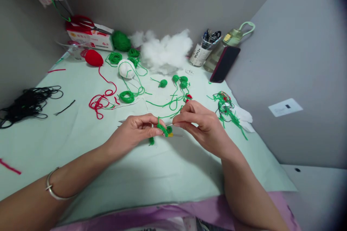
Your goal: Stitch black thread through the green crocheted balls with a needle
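Observation:
Between the thumb and fingers of my left hand [142, 126] is a small green crocheted piece [162, 129]. My right hand [202, 121] pinches a thin metal needle [170, 125], its tip at the crocheted piece. Green yarn runs from the piece toward the right hand. Just below lies a yellow-handled tool with a thin metal shaft [177, 136], partly covered by the work. A little green crocheted bit [151, 141] rests under the left hand. Beyond the right fingers are small green crocheted balls [183, 84] with yarn tails and a red-and-green piece [188, 97].
White stuffing [165, 52] sits at the back, beside green yarn balls [121, 41] and a red one [93, 58]. Red-handled scissors [84, 23] lie on a box. Black cord [27, 103] is left; yarn scraps [227, 106], a phone [225, 64] and a pen cup [200, 55] are right.

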Action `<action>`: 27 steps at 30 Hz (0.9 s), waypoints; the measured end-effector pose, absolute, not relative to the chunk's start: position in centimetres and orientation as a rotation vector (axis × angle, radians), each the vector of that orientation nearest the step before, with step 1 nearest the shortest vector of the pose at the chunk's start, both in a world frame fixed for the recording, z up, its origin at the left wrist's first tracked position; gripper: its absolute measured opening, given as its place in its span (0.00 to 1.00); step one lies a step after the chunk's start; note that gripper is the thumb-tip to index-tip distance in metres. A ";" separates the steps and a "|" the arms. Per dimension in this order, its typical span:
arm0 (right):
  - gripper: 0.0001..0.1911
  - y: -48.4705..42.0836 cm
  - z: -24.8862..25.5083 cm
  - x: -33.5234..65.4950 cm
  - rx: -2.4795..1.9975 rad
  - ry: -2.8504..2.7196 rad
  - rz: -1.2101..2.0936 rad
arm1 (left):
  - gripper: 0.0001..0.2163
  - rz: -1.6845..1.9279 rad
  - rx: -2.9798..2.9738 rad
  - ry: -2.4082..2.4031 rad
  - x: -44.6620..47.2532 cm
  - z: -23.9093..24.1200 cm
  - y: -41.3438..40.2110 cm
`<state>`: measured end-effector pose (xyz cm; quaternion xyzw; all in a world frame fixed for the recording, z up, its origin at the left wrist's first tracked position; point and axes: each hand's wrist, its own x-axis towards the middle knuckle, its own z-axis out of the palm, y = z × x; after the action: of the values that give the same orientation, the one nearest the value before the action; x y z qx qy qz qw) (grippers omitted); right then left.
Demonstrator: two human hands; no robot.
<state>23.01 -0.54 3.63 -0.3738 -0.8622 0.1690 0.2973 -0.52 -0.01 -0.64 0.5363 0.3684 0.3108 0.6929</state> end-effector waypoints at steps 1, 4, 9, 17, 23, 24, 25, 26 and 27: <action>0.08 -0.5 3.6 23.0 -0.979 -2.293 0.461 | 0.05 0.689 1.197 0.824 -0.6 -0.7 0.0; 0.07 -0.5 3.4 22.8 -0.946 -2.289 0.515 | 0.05 0.659 1.185 0.814 -0.7 -0.8 0.0; 0.06 -0.3 3.0 22.7 -0.943 -2.234 0.645 | 0.06 0.614 1.182 0.806 -0.9 -0.8 0.2; 0.05 -0.3 3.1 22.5 -0.948 -2.170 0.735 | 0.10 0.569 1.217 0.783 -1.1 -0.8 0.2; 0.02 -0.5 2.4 21.3 -1.004 -2.081 0.706 | 0.09 0.606 1.190 0.789 -0.8 -0.4 0.3; 0.01 -0.6 2.2 21.1 -1.041 -2.054 0.688 | 0.09 0.610 1.174 0.796 -0.8 -0.5 0.3; 0.02 -0.7 2.0 20.9 -1.071 -2.031 0.682 | 0.10 0.612 1.156 0.804 -0.8 -0.5 0.2; 0.04 -0.8 1.9 20.8 -1.088 -2.015 0.689 | 0.10 0.614 1.138 0.812 -0.7 -0.6 0.2; 0.07 -0.9 1.8 20.7 -1.092 -2.011 0.705 | 0.11 0.615 1.122 0.818 -0.7 -0.6 0.2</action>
<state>20.72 -0.95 1.83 -0.4246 -0.7820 0.2742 0.3648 -0.67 0.17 -0.63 0.5087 0.3710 0.2786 0.7252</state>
